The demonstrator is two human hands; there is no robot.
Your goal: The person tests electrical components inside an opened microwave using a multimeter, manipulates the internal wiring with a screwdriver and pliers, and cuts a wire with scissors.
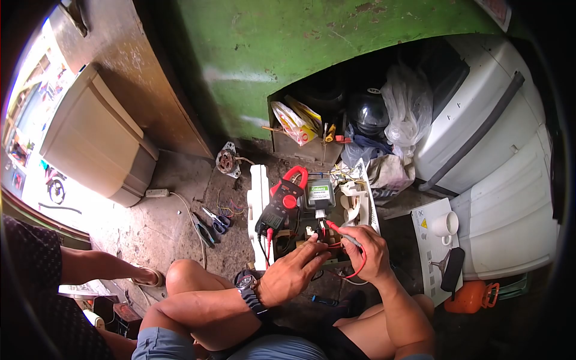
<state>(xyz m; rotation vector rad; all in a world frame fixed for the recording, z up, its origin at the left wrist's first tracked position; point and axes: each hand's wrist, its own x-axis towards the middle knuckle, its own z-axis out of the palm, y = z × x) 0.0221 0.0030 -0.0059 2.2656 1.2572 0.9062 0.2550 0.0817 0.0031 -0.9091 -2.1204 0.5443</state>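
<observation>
My right hand (367, 251) grips a red test probe (337, 227), its tip at a small white connector just below a grey unit with a green and white label (320, 192). My left hand (291, 270), with a watch on its wrist, has its fingers pressed together at the wires beside the connector; what they hold is too small to make out. Left of the labelled unit, a red and black clamp meter (283, 204) lies tilted, with a red and a black lead plugged in. All this rests in an open white appliance housing (259, 207).
Pliers (204, 231) and scissors (217, 221) lie on the floor left of the housing, near a motor part (227, 161). A white mug (444, 224) stands on a panel at right, above an orange container (471, 297). Another person's leg (102, 267) is at left.
</observation>
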